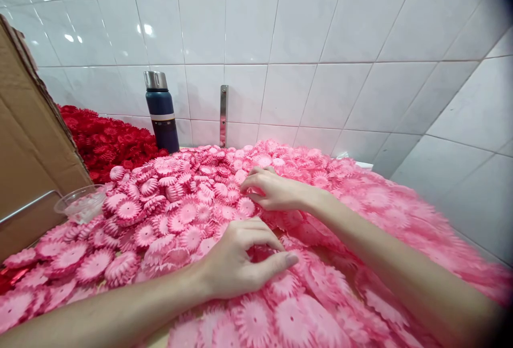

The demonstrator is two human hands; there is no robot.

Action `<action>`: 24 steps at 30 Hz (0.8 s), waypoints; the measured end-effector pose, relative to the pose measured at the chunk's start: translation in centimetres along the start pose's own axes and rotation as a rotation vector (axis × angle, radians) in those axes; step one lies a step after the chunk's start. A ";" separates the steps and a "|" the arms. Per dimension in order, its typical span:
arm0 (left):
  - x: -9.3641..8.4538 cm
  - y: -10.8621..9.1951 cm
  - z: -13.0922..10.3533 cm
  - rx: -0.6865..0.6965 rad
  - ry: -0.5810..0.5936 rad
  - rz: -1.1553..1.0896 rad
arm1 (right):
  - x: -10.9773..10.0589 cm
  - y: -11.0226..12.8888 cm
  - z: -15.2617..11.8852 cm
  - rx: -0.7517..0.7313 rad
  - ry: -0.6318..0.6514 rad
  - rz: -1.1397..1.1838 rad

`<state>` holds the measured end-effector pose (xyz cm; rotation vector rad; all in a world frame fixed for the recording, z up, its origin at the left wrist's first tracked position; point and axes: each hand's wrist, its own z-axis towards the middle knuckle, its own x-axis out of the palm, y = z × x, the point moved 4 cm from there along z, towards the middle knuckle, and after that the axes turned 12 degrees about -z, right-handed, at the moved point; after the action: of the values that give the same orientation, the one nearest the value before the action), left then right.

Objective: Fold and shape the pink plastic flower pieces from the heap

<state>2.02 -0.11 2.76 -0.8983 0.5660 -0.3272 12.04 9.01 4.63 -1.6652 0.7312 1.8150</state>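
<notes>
Pink scalloped fabric discs (188, 211), each with a small centre hole, are heaped over the table. My left hand (246, 257) rests low over the heap near the middle, its thumb stretched to the right and its fingers curved, with a gap between them. Farther back and slightly right, my right hand (266, 187) reaches into the pile from the right. Its fingers are bent downward over the discs and spread apart from the thumb. Neither hand shows a disc lifted in it.
At the left stands a cardboard box (36, 139), with a clear plastic container (82, 203) beside it. Behind lie red discs (108, 142) and a dark blue bottle (162, 113). A metal strip (223, 115) is on the white tiled wall (248, 22).
</notes>
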 end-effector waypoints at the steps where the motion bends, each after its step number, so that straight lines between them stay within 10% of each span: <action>1: 0.0 0.0 0.0 -0.001 -0.001 0.001 | -0.2 0.2 -0.1 -0.026 0.003 0.049; 9: 0.0 -0.1 -0.1 0.022 0.024 0.030 | 0.0 0.3 -0.3 -0.034 0.065 0.058; 15: 0.1 -0.2 -0.1 0.013 0.039 0.027 | -2.4 -1.4 -0.3 0.088 -0.362 0.125; 18: 0.0 -0.1 -0.1 -0.025 0.030 0.012 | -2.9 -1.9 -0.5 0.116 -0.378 0.317; 24: -1.7 1.5 -0.1 -0.217 -0.348 -0.221 | -3.6 -2.1 -1.2 0.038 -0.161 0.637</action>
<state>0.60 1.54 2.04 -1.2022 0.1817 -0.3026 14.65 9.43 8.11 -1.3225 1.3191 2.3022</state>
